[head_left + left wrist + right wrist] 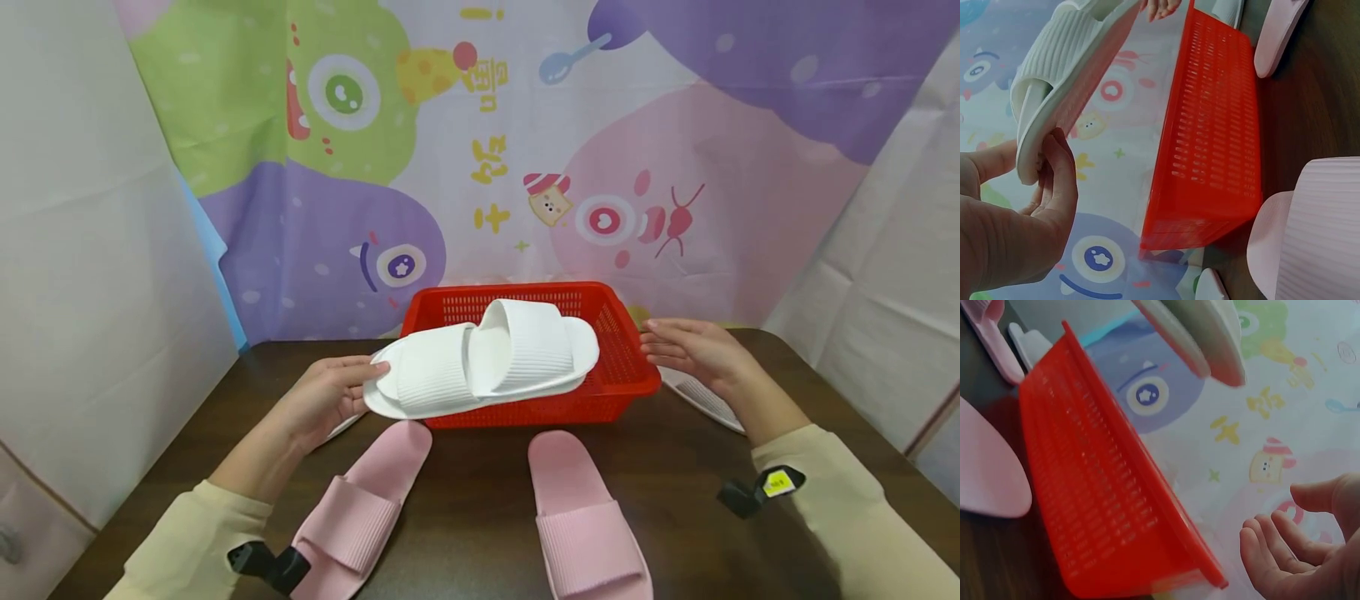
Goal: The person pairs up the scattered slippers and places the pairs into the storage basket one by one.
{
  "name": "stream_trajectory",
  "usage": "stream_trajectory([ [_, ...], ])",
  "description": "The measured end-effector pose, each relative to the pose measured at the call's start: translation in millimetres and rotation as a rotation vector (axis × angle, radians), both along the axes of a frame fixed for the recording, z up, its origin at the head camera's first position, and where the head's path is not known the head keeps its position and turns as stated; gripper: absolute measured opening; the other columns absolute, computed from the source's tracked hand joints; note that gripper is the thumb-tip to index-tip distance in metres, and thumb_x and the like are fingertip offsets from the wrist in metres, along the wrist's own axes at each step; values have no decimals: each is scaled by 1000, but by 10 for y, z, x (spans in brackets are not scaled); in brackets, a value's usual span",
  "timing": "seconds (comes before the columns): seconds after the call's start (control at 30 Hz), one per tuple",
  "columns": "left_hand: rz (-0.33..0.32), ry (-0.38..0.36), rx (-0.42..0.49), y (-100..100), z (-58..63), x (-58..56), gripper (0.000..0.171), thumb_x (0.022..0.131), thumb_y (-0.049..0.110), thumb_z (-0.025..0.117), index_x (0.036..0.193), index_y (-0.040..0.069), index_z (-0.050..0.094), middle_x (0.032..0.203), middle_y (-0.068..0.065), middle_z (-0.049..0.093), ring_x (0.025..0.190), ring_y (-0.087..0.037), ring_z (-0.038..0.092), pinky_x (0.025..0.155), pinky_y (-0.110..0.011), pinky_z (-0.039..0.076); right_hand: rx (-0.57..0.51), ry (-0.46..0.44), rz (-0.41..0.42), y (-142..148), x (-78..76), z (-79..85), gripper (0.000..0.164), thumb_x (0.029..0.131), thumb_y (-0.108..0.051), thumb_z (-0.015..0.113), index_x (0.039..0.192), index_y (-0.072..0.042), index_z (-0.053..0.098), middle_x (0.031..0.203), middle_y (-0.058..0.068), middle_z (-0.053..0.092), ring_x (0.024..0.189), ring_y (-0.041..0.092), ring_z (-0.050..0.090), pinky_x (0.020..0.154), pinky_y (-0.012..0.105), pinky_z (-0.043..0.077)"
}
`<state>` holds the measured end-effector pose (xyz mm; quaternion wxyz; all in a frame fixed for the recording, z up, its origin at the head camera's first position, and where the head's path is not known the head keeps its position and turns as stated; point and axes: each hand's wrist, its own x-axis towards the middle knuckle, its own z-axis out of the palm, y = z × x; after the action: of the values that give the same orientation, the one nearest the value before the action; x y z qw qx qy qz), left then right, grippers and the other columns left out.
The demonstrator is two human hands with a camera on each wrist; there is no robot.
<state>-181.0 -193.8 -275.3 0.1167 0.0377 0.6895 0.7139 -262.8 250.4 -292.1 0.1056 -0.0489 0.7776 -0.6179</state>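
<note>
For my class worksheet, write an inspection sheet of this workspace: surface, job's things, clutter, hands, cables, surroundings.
Surface: dark brown tabletop.
Job's things: two white slippers stacked together, held up off the table; red basket standing on it; left pink slipper and right pink slipper lying on the table; right-hand pale slipper partly hidden behind an arm, another pale slipper at the left.
Clutter: nothing seen beyond the slippers and basket.
Hands: left hand pinches the white slippers at one end; right hand is beside the basket, holding nothing.
Cables: nothing seen.
Surroundings: cartoon-printed backdrop behind; pale sheeting at both sides.
</note>
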Motion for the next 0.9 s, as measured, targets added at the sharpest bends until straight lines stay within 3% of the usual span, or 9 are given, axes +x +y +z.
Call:
stream_trajectory([
  [0.33, -26, 1, 38, -5, 1, -24, 42, 97, 11, 49, 127, -16, 38, 87, 4, 67, 80, -4, 67, 75, -17, 56, -10, -1, -45, 99, -90, -109, 74, 95, -38, 55, 145, 10, 28, 83, -19, 68, 81, -3, 69, 75, 18, 57],
  [0.57, -25, -14, 54, -8, -11, -69, 27, 97, 11, 49, 116, -8, 48, 87, 3, 67, 80, -5, 67, 76, -19, 57, 14, 23, -57, 110, -124, -181, 70, 96, -34, 55, 143, 13, 31, 85, -20, 67, 80, -6, 67, 75, 16, 56],
  [0.77, -16, -28, 71, -3, 11, -102, 14, 97, 11, 49, 101, 2, 59, 88, 3, 67, 81, -6, 67, 76, -19, 56, -8, -15, -51, 115, -163, -220, 70, 96, -32, 55, 143, 13, 29, 83, -19, 68, 78, -5, 67, 74, 16, 56],
  [0.9, -12, -47, 107, 4, 35, -110, 16, 97, 9, 48, 92, 9, 63, 88, 2, 67, 81, -6, 67, 76, -19, 56, -12, -35, -49, 118, -184, -245, 70, 96, -32, 54, 144, 13, 30, 82, -19, 68, 78, -5, 67, 74, 16, 56],
])
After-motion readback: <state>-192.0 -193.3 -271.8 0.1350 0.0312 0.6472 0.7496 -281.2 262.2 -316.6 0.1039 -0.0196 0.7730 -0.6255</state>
